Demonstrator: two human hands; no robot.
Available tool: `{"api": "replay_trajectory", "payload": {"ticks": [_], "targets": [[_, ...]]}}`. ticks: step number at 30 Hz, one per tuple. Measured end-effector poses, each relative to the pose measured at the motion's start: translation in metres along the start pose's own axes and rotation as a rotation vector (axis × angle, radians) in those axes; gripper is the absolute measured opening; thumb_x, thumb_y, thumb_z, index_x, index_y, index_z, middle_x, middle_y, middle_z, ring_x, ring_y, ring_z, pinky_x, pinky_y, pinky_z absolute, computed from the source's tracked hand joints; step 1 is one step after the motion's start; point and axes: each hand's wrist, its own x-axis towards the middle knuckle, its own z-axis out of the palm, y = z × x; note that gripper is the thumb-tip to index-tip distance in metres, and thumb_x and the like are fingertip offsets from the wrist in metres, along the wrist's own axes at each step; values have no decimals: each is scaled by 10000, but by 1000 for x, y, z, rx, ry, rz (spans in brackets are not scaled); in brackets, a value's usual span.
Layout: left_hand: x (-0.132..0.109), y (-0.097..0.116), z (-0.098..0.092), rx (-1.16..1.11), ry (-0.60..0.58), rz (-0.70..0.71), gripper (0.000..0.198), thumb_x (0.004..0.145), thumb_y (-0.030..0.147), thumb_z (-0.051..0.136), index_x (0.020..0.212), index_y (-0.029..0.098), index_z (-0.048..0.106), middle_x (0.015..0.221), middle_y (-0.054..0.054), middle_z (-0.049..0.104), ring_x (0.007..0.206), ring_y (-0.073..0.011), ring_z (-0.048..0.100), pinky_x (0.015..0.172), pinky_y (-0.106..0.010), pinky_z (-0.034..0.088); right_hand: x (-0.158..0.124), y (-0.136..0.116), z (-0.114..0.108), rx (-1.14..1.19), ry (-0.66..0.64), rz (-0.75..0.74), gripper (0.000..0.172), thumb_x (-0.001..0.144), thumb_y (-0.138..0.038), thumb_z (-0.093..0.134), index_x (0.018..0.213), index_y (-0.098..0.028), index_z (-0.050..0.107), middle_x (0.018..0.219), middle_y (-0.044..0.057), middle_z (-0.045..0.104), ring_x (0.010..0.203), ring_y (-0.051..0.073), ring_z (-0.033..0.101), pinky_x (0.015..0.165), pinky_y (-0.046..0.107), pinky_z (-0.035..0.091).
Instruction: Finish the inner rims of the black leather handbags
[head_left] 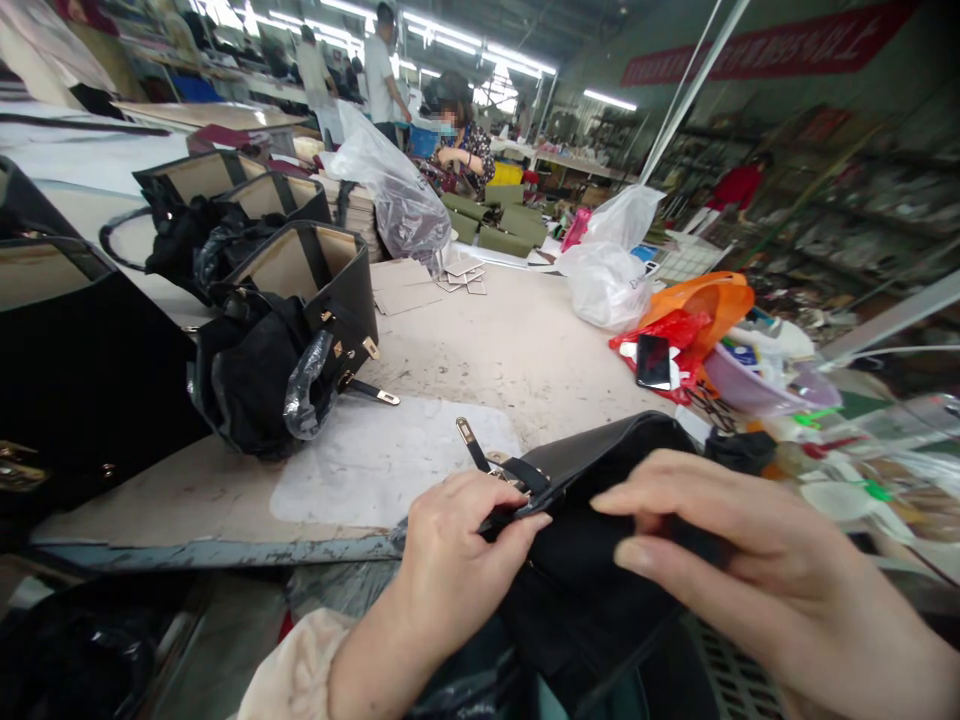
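A black handbag [600, 445] lies tilted at the near side of a bench [457, 350], its mouth towards the viewer and dark lining spilling out below the bench's height. The person's left hand [465, 540] is clamped on the bag's rim, thumb against forefinger, beside a black strap with a metal tip [466, 435]. The right hand [750, 540] is over the opening, thumb and forefinger parted; whether it touches the lining cannot be told.

Just beyond, a translucent sheet [360, 470] lies flat, nearly reaching the bench's chipped front edge. To the left, upright black handbags [356, 285] crowd the surface, limiting room there. To the right, a smartphone [652, 360] on a red plastic bag [686, 330] and a lilac basin [765, 390] crowd the side. Between these groups, a wide scuffed stretch leads back to cardboard pieces [405, 285] and olive-green pieces [514, 230].
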Motion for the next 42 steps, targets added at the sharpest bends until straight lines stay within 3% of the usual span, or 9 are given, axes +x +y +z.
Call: {"api": "replay_trajectory", "payload": {"ticks": [6, 12, 23, 25, 30, 32, 36, 39, 42], "targets": [[-8, 0, 3, -16, 28, -108, 343, 692, 181, 681, 958, 209, 467, 710, 57, 660, 635, -103, 641, 626, -220, 524, 38, -15, 24, -35, -132, -24, 147, 847, -174, 541, 910, -225, 663, 864, 11, 602, 727, 106, 557, 644, 228, 439], [-10, -2, 6, 14, 18, -68, 358, 703, 187, 653, 994, 221, 447, 717, 50, 653, 634, -116, 645, 616, -234, 526, 39, -18, 33, -192, -216, -28, 180, 845, -113, 479, 759, -185, 620, 795, 16, 559, 711, 122, 520, 647, 256, 408], [-7, -1, 6, -16, 7, -66, 294, 709, 179, 656, 972, 204, 525, 735, 39, 656, 657, -107, 634, 634, -228, 525, 32, -21, 35, 37, -47, 53, 195, 881, -151, 433, 707, -189, 513, 740, 11, 526, 712, 125, 511, 629, 247, 413], [-6, 0, 4, -8, -3, -48, 244, 718, 186, 661, 942, 199, 566, 737, 27, 661, 658, -112, 631, 629, -233, 520, 25, -23, 23, 127, -120, 96, 206, 900, -204, 432, 702, -196, 489, 722, 2, 521, 683, 118, 501, 606, 237, 410], [-5, -2, 4, -20, -19, 63, 95, 767, 204, 637, 855, 189, 668, 755, -21, 682, 697, -134, 635, 637, -254, 522, 3, -27, -10, 454, -599, -7, 347, 908, -394, 440, 637, -194, 520, 672, 8, 553, 634, 111, 527, 587, 225, 429], [-4, -3, 6, -33, 1, 94, 113, 770, 187, 631, 868, 189, 688, 773, -37, 690, 718, -140, 639, 648, -259, 533, 2, -24, -12, 386, -515, 38, 341, 881, -393, 497, 608, -189, 522, 640, 3, 542, 607, 107, 512, 553, 219, 412], [-2, -3, 8, -23, 70, 160, 126, 761, 166, 632, 864, 192, 701, 785, -45, 701, 722, -145, 648, 657, -270, 553, 15, -10, 4, 143, -110, 254, 168, 854, -337, 541, 768, -198, 578, 602, -36, 512, 540, 90, 456, 482, 200, 374], [-3, -1, 9, -4, 107, 205, 103, 751, 152, 634, 825, 184, 698, 760, -44, 704, 707, -144, 652, 655, -269, 561, 25, 1, 14, 68, -51, 270, 189, 845, -332, 549, 966, -206, 619, 581, -50, 539, 496, 89, 465, 458, 201, 374], [-4, 0, 10, 12, 105, 221, 92, 752, 143, 628, 812, 175, 691, 739, -46, 697, 698, -141, 647, 639, -262, 554, 29, 3, 15, 0, -78, 231, 162, 848, -283, 537, 880, -211, 678, 608, -32, 614, 531, 99, 531, 500, 210, 404]]}}
